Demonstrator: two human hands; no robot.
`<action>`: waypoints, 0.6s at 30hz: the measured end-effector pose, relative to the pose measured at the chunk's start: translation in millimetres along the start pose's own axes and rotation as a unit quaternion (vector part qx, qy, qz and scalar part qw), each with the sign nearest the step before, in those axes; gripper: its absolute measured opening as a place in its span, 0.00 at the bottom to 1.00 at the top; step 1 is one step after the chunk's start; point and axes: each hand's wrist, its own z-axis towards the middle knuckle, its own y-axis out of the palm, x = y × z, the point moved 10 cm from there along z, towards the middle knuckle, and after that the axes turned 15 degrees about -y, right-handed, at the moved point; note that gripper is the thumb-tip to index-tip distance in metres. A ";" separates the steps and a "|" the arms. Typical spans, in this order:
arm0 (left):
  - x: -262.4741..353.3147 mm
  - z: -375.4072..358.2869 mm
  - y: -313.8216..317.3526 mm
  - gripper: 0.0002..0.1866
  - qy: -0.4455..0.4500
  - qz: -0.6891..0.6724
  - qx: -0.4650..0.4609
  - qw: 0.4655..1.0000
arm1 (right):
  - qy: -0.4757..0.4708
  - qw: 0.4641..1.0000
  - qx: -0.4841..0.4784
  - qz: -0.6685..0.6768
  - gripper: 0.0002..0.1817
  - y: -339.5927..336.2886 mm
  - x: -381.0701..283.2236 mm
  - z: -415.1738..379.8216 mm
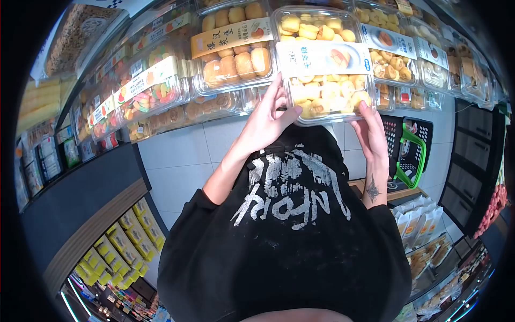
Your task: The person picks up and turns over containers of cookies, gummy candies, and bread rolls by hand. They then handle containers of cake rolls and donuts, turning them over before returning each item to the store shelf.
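Note:
Both my hands grip a clear plastic box of small yellow pastries (324,88), with a white and blue paper band across its lid. At its lower left corner, my left hand (271,115) has the thumb on the near edge and fingers along the side. My right hand (371,129) holds the lower right corner, thumb on top; its other fingers are partly hidden below. Left of it sits a box of golden buns (236,67) with an orange band. More boxes of yellow pastries (390,64) stand to the right.
Boxes of colourful sweets (147,99) line the display's left side. A black shopping basket with a green handle (416,153) is on the tiled floor at right. Yellow packets (115,247) fill a lower left shelf; white paper bags (421,220) stand at lower right.

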 end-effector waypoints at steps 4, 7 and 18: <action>-2.1 0.3 0.1 0.38 0.031 0.046 0.012 0.998 | 0.021 1.000 0.005 0.017 0.22 0.7 14.1 13.7; -13.2 2.3 -1.6 0.37 0.032 0.044 0.012 0.998 | 0.021 0.999 0.023 0.015 0.22 2.9 17.6 21.3; -42.5 2.2 -6.3 0.28 -0.083 -0.204 0.005 0.975 | -0.012 0.992 0.113 0.062 0.19 -1.4 18.3 27.6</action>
